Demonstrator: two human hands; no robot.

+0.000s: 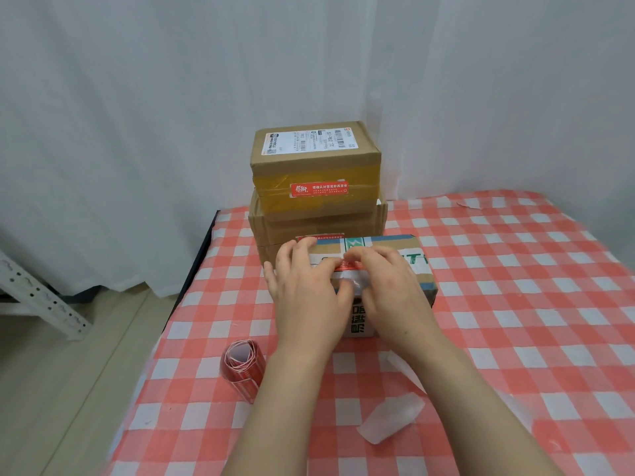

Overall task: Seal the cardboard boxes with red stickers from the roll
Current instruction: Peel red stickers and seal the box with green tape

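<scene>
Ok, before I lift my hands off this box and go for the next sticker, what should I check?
1. Red sticker lies on the front box: ok.
2. Sticker flat across the seam: cannot tell, the hands cover most of it.
3. Left hand and right hand both press on it: ok.
4. Sticker roll close by, beside the left forearm: ok.
5. Top stacked box carries its seal: ok.
6. Backing paper cleared off the cloth: not ok.
</scene>
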